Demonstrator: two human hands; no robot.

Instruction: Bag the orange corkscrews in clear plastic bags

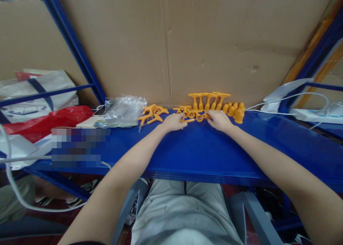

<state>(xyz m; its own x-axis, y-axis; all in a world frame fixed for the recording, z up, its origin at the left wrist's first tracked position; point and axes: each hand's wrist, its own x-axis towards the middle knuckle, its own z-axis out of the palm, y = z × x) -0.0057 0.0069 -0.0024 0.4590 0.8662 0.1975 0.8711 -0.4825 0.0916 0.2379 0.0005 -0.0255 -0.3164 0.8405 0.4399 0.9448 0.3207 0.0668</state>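
So, holding a spiral-ribbed yellow piece point(189, 120) in the left hand point(173, 122), with fingers curled in narrow, and pinching a small yellow piece point(205, 116) in the right hand point(219, 120), all toward the back of the blue table point(198, 148). Can't make out the exact grip. Between the hands, a round yellow piece point(199, 119). Just behind, T-shaped yellow pieces point(208, 103), upright in a row near the cardboard point(171, 41). To the right, stubby yellow pieces point(238, 113), bunched together. Off left, yellow handles point(154, 111) with metal spirals point(142, 126), right beside a crinkly clear bag point(124, 111).
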